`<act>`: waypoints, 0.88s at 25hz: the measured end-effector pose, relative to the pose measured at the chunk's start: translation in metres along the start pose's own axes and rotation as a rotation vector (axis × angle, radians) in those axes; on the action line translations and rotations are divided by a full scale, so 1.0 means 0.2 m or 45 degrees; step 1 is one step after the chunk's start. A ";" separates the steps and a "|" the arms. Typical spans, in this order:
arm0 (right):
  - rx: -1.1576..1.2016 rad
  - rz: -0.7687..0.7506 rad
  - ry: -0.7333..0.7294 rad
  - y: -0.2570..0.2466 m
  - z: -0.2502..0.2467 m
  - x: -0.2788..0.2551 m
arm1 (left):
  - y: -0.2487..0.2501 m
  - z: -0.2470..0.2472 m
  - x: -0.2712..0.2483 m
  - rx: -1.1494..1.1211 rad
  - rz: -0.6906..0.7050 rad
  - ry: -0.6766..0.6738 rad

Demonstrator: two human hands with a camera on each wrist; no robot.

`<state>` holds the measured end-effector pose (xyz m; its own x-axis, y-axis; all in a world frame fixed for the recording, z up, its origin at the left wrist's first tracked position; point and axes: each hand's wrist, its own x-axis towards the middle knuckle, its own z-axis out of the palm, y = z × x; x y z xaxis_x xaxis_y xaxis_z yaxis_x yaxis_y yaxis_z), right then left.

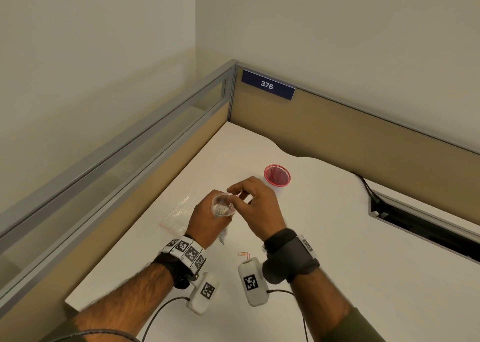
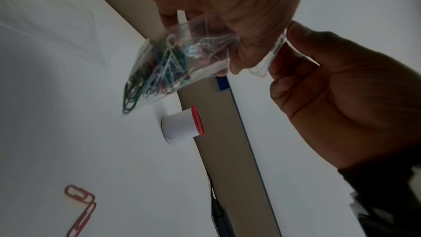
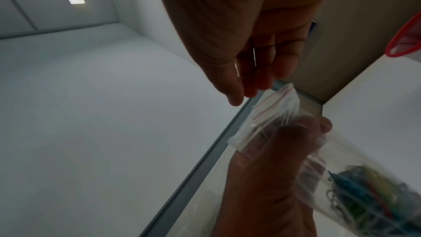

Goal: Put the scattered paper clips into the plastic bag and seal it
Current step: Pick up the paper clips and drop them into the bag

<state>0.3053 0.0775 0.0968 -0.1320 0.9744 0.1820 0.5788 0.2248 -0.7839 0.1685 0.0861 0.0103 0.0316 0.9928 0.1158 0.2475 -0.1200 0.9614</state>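
Note:
My left hand (image 1: 207,218) grips a clear plastic bag (image 1: 222,207) above the white desk (image 1: 337,237), mouth up and held wide. Several coloured paper clips (image 2: 159,71) fill its bottom; they also show in the right wrist view as paper clips (image 3: 369,186) under the left fingers (image 3: 284,150). My right hand (image 1: 255,206) hovers at the bag's mouth, fingertips (image 3: 250,91) loosely together beside the red zip strip (image 3: 271,104), with nothing visible between them. One finger (image 2: 293,39) lies against the bag's lip. Two linked red clips (image 1: 244,254) lie on the desk near my wrists, seen up close as red clips (image 2: 79,205).
A second clear zip bag (image 1: 176,215) lies flat on the desk left of my hand. A white cup with a red rim (image 1: 277,175) stands just beyond my hands. Tan partition walls (image 1: 337,133) close the back and left. A cable slot (image 1: 420,227) opens at the right.

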 end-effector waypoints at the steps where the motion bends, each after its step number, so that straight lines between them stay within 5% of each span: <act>1: -0.003 -0.009 0.047 0.01 -0.01 0.00 | 0.01 0.00 0.00 -0.005 0.001 0.000; 5: -0.149 0.167 0.106 0.21 -0.02 -0.04 | 0.02 -0.03 -0.02 -0.027 -0.018 0.026; 10: -0.732 0.521 -0.498 0.56 0.19 -0.29 | 0.02 -0.05 -0.02 -0.045 0.000 0.053; 22: -0.859 0.365 -0.466 0.65 0.29 -0.43 | -0.02 -0.07 -0.02 -0.085 -0.017 0.071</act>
<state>0.3444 0.0226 -0.0551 -0.0921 0.9589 -0.2684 0.9742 0.0311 -0.2233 0.1543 0.0834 0.0085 -0.0252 0.9930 0.1150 0.1826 -0.1086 0.9772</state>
